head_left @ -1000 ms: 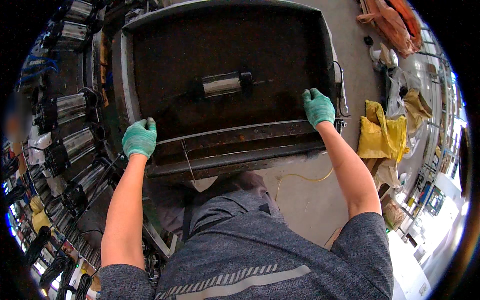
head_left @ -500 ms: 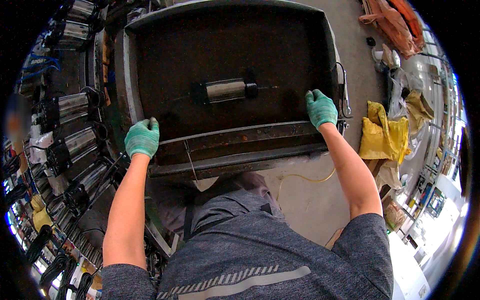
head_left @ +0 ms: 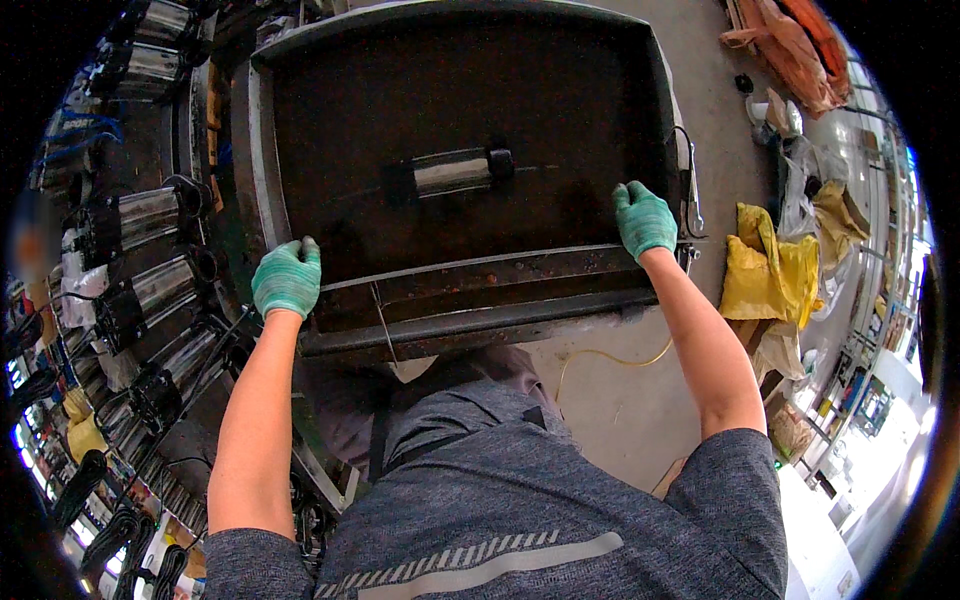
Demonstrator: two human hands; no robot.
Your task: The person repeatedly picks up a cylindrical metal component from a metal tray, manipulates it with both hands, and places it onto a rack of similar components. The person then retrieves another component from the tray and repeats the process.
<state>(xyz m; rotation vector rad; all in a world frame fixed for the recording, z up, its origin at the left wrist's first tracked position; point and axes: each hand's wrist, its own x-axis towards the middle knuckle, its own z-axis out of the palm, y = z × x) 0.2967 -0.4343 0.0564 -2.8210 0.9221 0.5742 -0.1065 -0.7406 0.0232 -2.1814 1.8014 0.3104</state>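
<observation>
A large dark metal tank with a pale rim stretches out before me. Within its dark interior lies a shiny silver cylinder with black ends, roughly mid-tank; I cannot tell whether liquid covers it. My left hand, in a green knitted glove, is at the near left corner, fingers curled and thumb up. At the near right side is my right hand, gloved alike, its fingers also curled. Both are apart from the cylinder. What either hand grips, if anything, is hidden.
Several silver-and-black cylinders line the rack on the left. Coiled black cables hang at lower left. A yellow sack lies on the floor at right, beside shelving. A thin yellow hose crosses the floor near me.
The silver cylinder sits slightly farther up in the picture and looks a little dimmer and narrower. My hands have hardly moved.
</observation>
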